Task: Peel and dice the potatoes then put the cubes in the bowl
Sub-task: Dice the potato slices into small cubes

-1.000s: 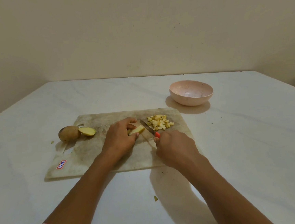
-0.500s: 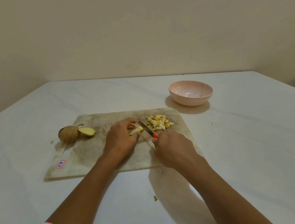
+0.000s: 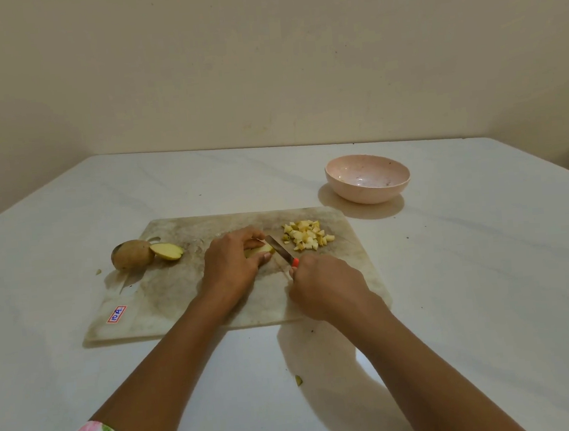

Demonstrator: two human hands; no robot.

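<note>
My left hand (image 3: 234,264) holds a pale potato piece (image 3: 261,250) down on the worn cutting board (image 3: 166,294), fingers curled over it. My right hand (image 3: 323,285) grips a knife by its orange handle; the knife blade (image 3: 278,248) lies against the right end of that piece. A heap of small potato cubes (image 3: 307,239) sits on the board just right of the blade. At the board's left edge lie a whole unpeeled potato (image 3: 131,253) and a cut slice (image 3: 166,251). The pink bowl (image 3: 367,177) stands on the table beyond the board's right corner, holding no cubes.
The white table (image 3: 488,283) stretches wide on every side of the board. A small scrap of peel (image 3: 299,380) lies on the table near me, another crumb (image 3: 98,271) left of the whole potato. A plain wall runs behind the table's far edge.
The knife blade has shifted left along the held piece, and less of the piece shows past my left fingers. The rest stays put.
</note>
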